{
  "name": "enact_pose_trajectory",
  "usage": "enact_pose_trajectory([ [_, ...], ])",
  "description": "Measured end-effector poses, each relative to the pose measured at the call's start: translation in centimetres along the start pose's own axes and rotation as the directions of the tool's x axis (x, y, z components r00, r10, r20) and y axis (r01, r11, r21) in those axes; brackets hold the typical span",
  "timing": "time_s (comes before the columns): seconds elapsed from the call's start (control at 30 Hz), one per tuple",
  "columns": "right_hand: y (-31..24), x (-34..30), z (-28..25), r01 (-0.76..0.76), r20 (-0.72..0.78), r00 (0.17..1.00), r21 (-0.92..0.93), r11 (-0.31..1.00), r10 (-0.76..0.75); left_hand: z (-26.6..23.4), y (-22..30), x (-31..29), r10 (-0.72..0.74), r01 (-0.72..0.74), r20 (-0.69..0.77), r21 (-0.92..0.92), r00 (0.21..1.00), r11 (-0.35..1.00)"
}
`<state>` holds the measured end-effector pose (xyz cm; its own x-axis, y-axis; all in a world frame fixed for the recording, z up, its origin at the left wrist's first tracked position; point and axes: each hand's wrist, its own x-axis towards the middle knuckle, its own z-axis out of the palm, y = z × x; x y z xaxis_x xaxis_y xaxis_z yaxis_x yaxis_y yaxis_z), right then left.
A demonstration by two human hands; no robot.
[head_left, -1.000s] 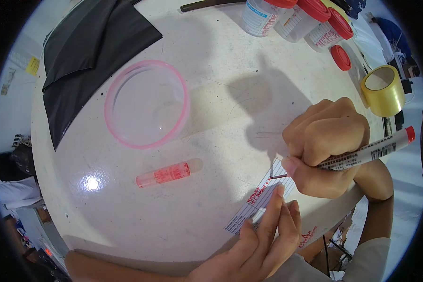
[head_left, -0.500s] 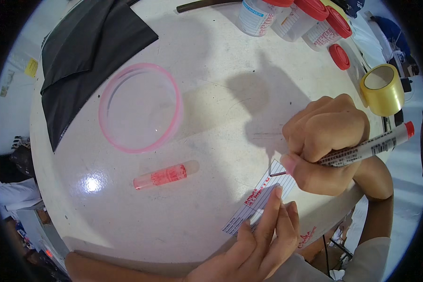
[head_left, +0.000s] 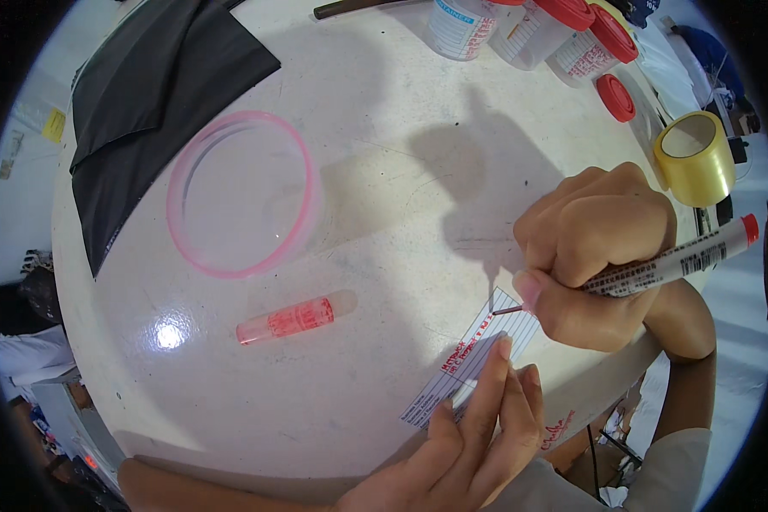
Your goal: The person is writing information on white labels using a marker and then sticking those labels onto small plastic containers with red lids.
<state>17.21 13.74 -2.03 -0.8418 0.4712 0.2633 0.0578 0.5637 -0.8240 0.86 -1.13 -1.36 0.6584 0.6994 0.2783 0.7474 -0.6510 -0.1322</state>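
Observation:
My right hand [head_left: 602, 247] grips a white marker pen [head_left: 708, 256] with a red end. Its thin tip rests on a lined paper label [head_left: 431, 397] that bears red handwriting. On the same label, the stretched fingers of my left hand [head_left: 465, 444] press down, with the index fingertip just below the pen tip. The label lies slantwise on the white table [head_left: 375, 367], its middle partly hidden by my fingers. Left of it lies a small translucent tube [head_left: 286, 322] with red marks inside or on it.
A round clear container [head_left: 239, 274] with a pink rim stands at left centre. Black folded sheeting [head_left: 171, 94] covers the far left. Several clear jars [head_left: 461, 30] with red lids, a loose red lid [head_left: 615, 98] and a yellowish tape roll [head_left: 708, 175] sit far right.
The pen tip has moved slightly on the label, and a little more red writing shows. My left hand stays in place. The view has shifted slightly.

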Motion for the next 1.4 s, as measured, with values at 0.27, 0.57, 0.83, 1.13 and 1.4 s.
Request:
enact_pose_trajectory([
  [0.27, -0.1, -0.1, 0.2, -0.026, -0.005, 1.000, -0.030, 0.999, 0.026, 0.2, 0.1, -0.1, 0.006, -0.006, 0.011, 0.014, 1.000, 1.000],
  [0.57, 1.0, 0.0, -0.1, 0.017, -0.093, 0.996, 0.200, 0.980, 0.001, 0.2, 0.2, -0.2, 0.023, -0.024, 0.046, 0.015, 0.999, 1.000],
  [0.83, 1.0, -0.4, 0.5, -0.103, -0.169, 0.958, 0.547, 0.831, 0.231, 0.1, 0.9, -0.7, 0.070, -0.044, 0.170, -0.150, 0.983, 0.988],
  [1.13, 0.4, 0.0, 0.7, -0.146, -0.172, 0.945, 0.541, 0.828, 0.279, -0.7, 2.1, -1.5, -0.073, 0.071, 0.068, 0.038, 0.995, 0.997],
  [1.4, 1.0, -0.3, 0.6, -0.171, -0.093, 0.969, 0.420, 0.891, 0.230, 0.0, 2.2, -1.5, -0.074, 0.073, 0.058, 0.024, 0.996, 0.997],
])
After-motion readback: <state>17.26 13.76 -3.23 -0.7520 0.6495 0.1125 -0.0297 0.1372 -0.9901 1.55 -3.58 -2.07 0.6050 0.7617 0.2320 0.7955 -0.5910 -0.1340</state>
